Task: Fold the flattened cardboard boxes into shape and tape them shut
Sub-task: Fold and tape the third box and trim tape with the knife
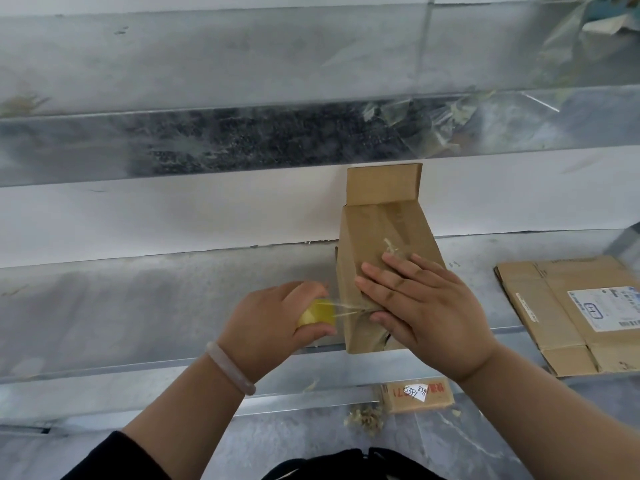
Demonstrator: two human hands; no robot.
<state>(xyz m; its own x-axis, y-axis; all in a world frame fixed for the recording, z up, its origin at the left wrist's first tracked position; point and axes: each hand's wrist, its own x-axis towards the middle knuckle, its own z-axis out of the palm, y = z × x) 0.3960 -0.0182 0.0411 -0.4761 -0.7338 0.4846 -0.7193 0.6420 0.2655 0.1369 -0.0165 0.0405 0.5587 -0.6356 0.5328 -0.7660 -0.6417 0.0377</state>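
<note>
At the left, the left hand (277,320), with a pale bracelet (230,368) on its wrist, is curled round a yellow tape roll (317,315) and grips it just above the metal bench (173,299). A strip of tape (346,311) runs taut from the roll to the near left edge of the cardboard box (367,237). The box stands folded on the bench, tilted toward the person, with one flap (382,185) upright at its far end against the white wall. The right hand (426,306) lies flat on the box's near face, fingers straight and pressing down, the thumb by the tape's end. Further right, well apart, a flattened box (554,320) lies on the bench with a white label (606,310) facing up. Below the bench edge lies a small cardboard piece (415,398).
</note>
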